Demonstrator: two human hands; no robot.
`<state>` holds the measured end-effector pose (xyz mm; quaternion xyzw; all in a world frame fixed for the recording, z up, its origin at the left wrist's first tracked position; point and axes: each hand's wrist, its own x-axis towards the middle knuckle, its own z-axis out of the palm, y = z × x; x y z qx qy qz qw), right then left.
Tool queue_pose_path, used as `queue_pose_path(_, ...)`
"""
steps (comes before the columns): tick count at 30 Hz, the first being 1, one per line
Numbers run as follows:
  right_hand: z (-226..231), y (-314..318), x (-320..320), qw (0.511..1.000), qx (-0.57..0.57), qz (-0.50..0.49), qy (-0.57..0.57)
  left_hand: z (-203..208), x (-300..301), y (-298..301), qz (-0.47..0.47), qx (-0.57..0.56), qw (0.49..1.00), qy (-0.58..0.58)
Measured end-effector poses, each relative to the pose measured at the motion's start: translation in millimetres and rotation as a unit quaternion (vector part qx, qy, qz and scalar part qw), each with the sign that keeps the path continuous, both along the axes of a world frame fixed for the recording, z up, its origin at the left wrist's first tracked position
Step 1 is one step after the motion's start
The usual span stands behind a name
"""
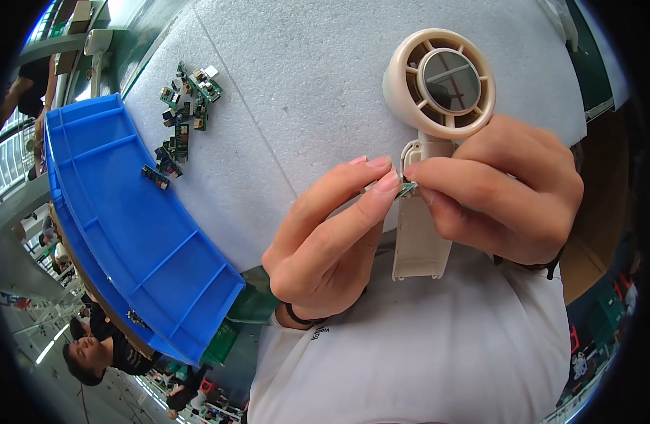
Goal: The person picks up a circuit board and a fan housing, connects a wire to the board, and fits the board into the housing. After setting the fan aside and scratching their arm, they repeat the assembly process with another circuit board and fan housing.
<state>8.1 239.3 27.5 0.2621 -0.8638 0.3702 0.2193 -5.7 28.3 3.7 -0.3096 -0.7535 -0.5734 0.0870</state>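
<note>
A cream handheld fan [438,85] lies on the foam-covered table, its round slotted head away from me and its opened handle [420,247] pointing toward my body. Over the top of that handle, a small green circuit board [406,189] is pinched between the thumb and finger of my left hand [335,237]. My right hand [505,187] is closed in a pinch at the board's other end, with its fingertips also close to the fan's neck. Those fingertips cover whatever fine part they may grip. The inside of the handle is partly hidden by my hands.
Several small green circuit boards [180,127] lie in a loose pile at the left on the white foam sheet [289,78]. A blue plastic tray [141,219] borders the table's left side. A cardboard box [597,226] stands at the right. Other people are at work farther left.
</note>
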Motion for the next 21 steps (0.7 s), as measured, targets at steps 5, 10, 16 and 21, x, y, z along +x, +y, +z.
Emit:
queue_pose_path(5,-5,-7,2,0.999,-0.021,-0.019,0.020,-1,3,-1,-0.003,0.013,1.000,-0.015)
queue_pose_path(10,-7,-12,4,0.998,-0.033,-0.054,0.004,-2,1,-2,-0.005,0.012,1.000,-0.018)
queue_pose_path(16,-7,-5,4,0.999,-0.039,-0.025,0.002,-2,-1,2,-0.015,0.064,0.996,-0.058)
queue_pose_path(21,-5,-11,5,0.998,-0.035,-0.047,-0.006,-1,-1,1,-0.006,0.064,0.996,-0.068)
